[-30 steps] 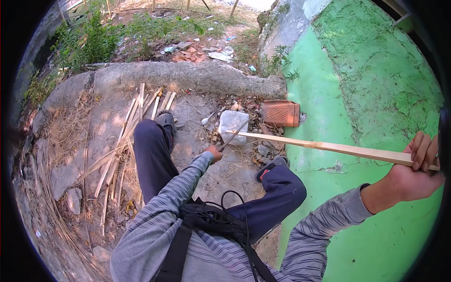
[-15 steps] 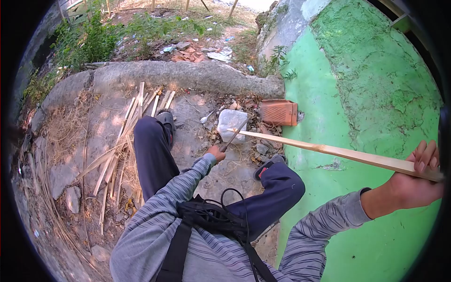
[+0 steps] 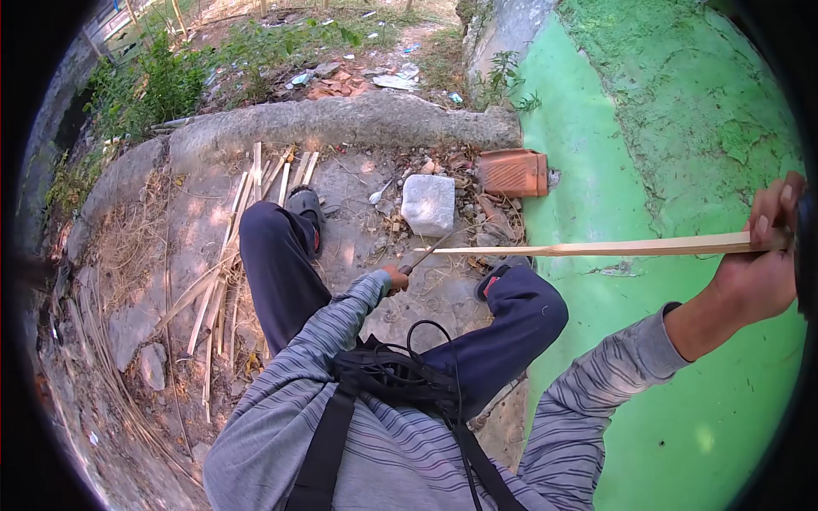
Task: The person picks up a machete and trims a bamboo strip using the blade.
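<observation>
My left hand [image 3: 395,279] is closed round the handle of a knife [image 3: 429,253], its dark narrow blade slanting up and away. In my right hand [image 3: 758,247], out at the far right against the green wall, I grip one end of a long pale bamboo strip [image 3: 613,248]. The strip runs nearly level across to the left, and its far tip meets or crosses the blade; whether they touch I cannot tell. Just beyond the tip stands a whitish stone block [image 3: 428,205].
Split bamboo strips [image 3: 223,271] lie in a pile left of my left leg. A terracotta tile piece [image 3: 513,173] sits against the green wall [image 3: 596,341]. A low concrete ledge [image 3: 332,121] crosses ahead, with plants and litter behind it.
The strip's far end has come off the white block to this side of it, and the strip lies more level. My right hand has risen slightly; the knife stays close to the tip.
</observation>
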`<state>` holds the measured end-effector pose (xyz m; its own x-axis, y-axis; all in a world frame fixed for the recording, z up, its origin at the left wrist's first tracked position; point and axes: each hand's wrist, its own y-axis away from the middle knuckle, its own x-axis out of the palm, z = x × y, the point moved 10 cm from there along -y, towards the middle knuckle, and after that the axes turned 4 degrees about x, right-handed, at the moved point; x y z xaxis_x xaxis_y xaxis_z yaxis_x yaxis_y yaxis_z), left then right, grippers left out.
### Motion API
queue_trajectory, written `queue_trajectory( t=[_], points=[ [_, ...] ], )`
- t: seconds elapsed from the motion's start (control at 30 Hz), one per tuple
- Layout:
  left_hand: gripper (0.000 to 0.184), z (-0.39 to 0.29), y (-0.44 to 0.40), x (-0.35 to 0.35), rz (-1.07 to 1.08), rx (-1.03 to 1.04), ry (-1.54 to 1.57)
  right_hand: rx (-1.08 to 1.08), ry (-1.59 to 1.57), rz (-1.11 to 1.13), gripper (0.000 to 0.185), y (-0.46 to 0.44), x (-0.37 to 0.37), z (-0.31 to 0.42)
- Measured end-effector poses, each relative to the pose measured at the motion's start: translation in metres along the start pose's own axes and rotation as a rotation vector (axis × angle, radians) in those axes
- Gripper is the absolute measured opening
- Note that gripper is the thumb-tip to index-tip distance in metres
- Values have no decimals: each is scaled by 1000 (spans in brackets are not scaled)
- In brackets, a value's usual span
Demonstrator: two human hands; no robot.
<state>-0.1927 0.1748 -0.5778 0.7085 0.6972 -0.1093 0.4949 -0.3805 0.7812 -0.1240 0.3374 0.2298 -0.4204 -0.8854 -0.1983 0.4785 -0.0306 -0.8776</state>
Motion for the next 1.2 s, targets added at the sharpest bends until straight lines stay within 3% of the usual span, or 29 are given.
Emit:
queue_trajectory(
  t=[0.07,0.13,0.17,0.4,0.5,0.57,0.8,0.93,1.03,1.1,1.13,1.2],
  points=[
    [21,20,-20,5,-5,18,8,8,-91,-42,17,6,15,-15],
    [22,30,-16,8,-2,-43,128,211,44,-315,17,19,17,-28],
    [21,31,-16,7,2,-41,107,8,-33,2,18,4,16,-26],
    [26,38,-13,-3,-74,-17,-59,-21,-95,-52,17,8,12,-27],
    [38,46,-11,-22,-210,-20,-279,-43,-74,-32,18,10,15,-22],
    [46,45,-29,-27,-316,94,-477,19,3,-124,20,11,13,-24],
    [45,67,-25,-27,-223,34,-360,-34,-110,-90,24,8,8,-31],
    [43,57,-25,-35,-324,133,-463,-11,-36,-95,24,15,4,-25],
    [35,45,-23,-28,-258,187,-416,14,-47,-138,24,17,0,-30],
    [26,60,-22,5,94,-44,38,23,-94,-174,23,19,-10,-35],
    [26,58,-24,3,91,-41,38,78,-159,-170,17,19,-19,-44],
    [30,55,-18,31,342,-98,459,135,-225,-163,13,20,-24,-53]
  ],
)
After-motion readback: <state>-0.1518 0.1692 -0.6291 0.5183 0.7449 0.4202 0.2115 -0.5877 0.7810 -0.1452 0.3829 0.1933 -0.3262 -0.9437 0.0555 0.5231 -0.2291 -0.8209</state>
